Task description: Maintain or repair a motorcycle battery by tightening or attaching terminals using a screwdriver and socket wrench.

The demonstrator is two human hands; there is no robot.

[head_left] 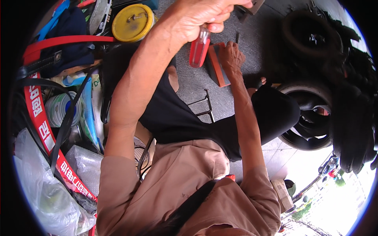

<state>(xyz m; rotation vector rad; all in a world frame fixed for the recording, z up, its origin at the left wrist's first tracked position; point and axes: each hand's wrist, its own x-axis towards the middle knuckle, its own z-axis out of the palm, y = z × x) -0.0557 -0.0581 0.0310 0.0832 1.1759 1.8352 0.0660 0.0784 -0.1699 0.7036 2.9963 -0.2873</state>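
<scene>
My left hand [202, 17] is raised at the top middle, its fingers wrapped round a screwdriver [199, 51]. The screwdriver's red-and-clear handle sticks out below the fist, and its tip is out of sight. Lower down to the right, my right hand [232, 59] lies over the right side of a long orange-and-grey box [217, 65] on the floor. Its fingers are bent and closed, and what they grip is hidden. Just beyond them a thin dark rod [237, 37] shows. A brownish metal piece [251, 8] is partly visible near the left fingertips.
A yellow-lidded tub [133, 21] stands at the far left, near a red strip [37, 100] and plastic bags [51, 188]. Black tyres [311, 33] and dark tubes [352, 122] pile up on the right. Between my legs is a black metal stand [206, 106].
</scene>
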